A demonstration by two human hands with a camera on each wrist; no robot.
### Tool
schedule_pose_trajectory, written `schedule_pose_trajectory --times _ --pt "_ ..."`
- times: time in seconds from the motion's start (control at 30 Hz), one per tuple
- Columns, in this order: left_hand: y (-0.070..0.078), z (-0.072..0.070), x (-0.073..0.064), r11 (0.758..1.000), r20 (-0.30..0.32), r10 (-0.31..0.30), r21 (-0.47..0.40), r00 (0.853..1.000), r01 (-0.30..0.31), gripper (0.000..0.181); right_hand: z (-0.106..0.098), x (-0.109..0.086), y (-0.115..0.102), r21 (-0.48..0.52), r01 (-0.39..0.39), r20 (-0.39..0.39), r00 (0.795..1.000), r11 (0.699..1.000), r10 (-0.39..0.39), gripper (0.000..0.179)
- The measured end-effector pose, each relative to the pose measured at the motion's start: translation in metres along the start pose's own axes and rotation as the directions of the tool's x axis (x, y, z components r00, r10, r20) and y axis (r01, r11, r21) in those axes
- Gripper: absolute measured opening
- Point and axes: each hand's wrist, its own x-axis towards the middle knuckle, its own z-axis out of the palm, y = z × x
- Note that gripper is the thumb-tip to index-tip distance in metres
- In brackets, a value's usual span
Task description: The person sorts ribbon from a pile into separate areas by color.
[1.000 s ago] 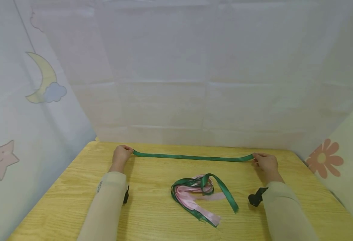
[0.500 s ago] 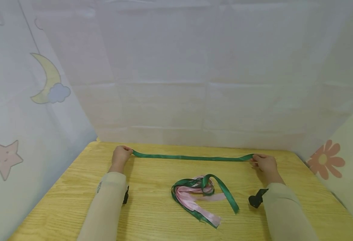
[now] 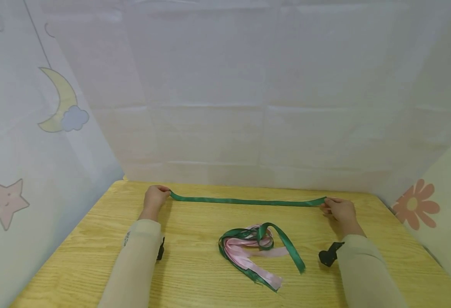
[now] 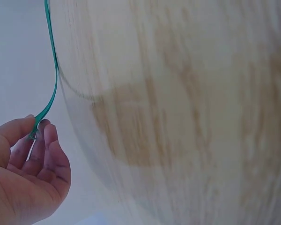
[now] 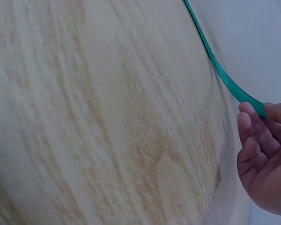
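Note:
A green ribbon (image 3: pixel 244 201) stretches from side to side near the far edge of the table, its ends raised and its middle sagging low. My left hand (image 3: pixel 155 200) pinches its left end between thumb and fingers; in the left wrist view a frayed tip of the ribbon (image 4: pixel 53 84) pokes out below the thumb. At the other end, my right hand (image 3: pixel 341 210) pinches the ribbon, and the right wrist view shows the ribbon (image 5: pixel 229 83) running up and away from the thumb. Both hands are just above the tabletop.
Nearer the front of the wooden table (image 3: pixel 194 265) lies a loose bundle of pink ribbons (image 3: pixel 241 255) and green ribbons (image 3: pixel 292 252). Behind the table's far edge hangs a pale creased sheet (image 3: pixel 210 128). Black straps (image 3: pixel 328 255) show at the sleeves.
Both hands keep their pinch on the ribbon and have hardly moved. My right hand has shifted very slightly to the right in the last half second.

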Motion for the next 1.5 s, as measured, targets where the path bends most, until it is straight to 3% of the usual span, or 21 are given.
schedule_pose_trajectory --times 0.17,0.43,0.7,0.83,1.0,1.13,1.2,1.27,1.33,1.4,1.5 --pt "0.000 0.000 0.000 1.000 0.001 -0.007 0.000 1.000 0.007 0.022 -0.002 -0.001 0.000 0.002 -0.007 0.009 1.000 1.000 0.007 0.050" --pt "0.001 -0.005 -0.001 0.996 -0.015 -0.004 0.092 1.000 0.005 0.030 -0.007 0.000 0.000 0.076 -0.009 -0.012 1.000 0.997 0.010 0.065" --pt "0.000 -0.010 0.002 0.992 -0.018 0.029 0.123 0.999 -0.026 0.034 -0.014 0.000 -0.007 -0.087 0.037 -0.051 0.998 0.996 -0.042 0.068" --pt "0.002 -0.013 0.003 0.988 -0.057 0.018 0.152 0.998 -0.009 0.042 -0.015 0.000 -0.012 -0.164 0.081 -0.056 0.994 0.983 -0.091 0.067" --pt "0.013 -0.013 0.000 0.988 -0.102 0.049 0.148 0.994 -0.033 0.053 -0.012 -0.001 -0.017 -0.239 0.143 0.018 0.990 0.960 -0.143 0.062" --pt "0.027 -0.007 -0.006 0.984 -0.102 0.129 0.139 0.986 -0.114 0.054 -0.005 -0.012 -0.026 -0.273 0.213 0.115 0.975 0.938 -0.188 0.063" --pt "0.034 -0.002 -0.011 0.977 -0.057 0.190 0.107 0.980 -0.183 0.051 0.000 -0.020 -0.032 -0.282 0.243 0.165 0.965 0.928 -0.203 0.064" --pt "0.040 0.005 -0.019 0.967 0.020 0.249 0.054 0.968 -0.250 0.046 0.007 -0.029 -0.037 -0.275 0.268 0.213 0.953 0.923 -0.213 0.064" --pt "0.045 0.013 -0.026 0.951 0.127 0.307 0.001 0.943 -0.310 0.040 0.014 -0.037 -0.040 -0.266 0.298 0.280 0.934 0.917 -0.222 0.063" --pt "0.049 0.022 -0.035 0.934 0.247 0.353 -0.029 0.903 -0.357 0.033 0.022 -0.044 -0.043 -0.262 0.320 0.350 0.911 0.910 -0.219 0.061" --pt "0.053 0.038 -0.048 0.908 0.404 0.390 -0.021 0.827 -0.418 0.027 0.034 -0.051 -0.045 -0.254 0.347 0.445 0.871 0.903 -0.209 0.055"
